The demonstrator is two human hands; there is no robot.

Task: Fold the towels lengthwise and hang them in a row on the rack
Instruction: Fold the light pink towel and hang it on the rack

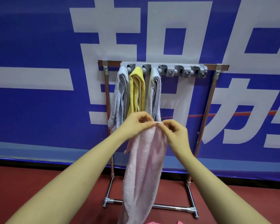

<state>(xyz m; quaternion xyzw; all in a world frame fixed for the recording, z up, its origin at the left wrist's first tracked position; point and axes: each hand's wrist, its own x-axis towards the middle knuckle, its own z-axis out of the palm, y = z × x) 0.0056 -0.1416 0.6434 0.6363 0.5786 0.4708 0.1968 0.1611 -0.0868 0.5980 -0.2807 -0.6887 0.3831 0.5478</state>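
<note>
A chrome tube-frame rack stands on the red floor against a blue banner wall with large white characters, and a grey plastic strip of hooks and clips runs along its top bar. Three folded towels already hang side by side at the left end of that strip: a pale blue terry towel nearest the left post, a yellow terry towel just beside it, and a second pale blue towel next along. The hooks toward the right end of the strip carry nothing, so the row looks roughly half filled. A long pink terry towel hangs in front of the rack, gathered lengthwise and not yet hung. The left hand pinches its top edge with curled fingers, and the right hand pinches the same edge just beside it. A scrap of brighter pink cloth shows at the bottom edge of the view; it may be another towel waiting, though too little shows to tell.
</note>
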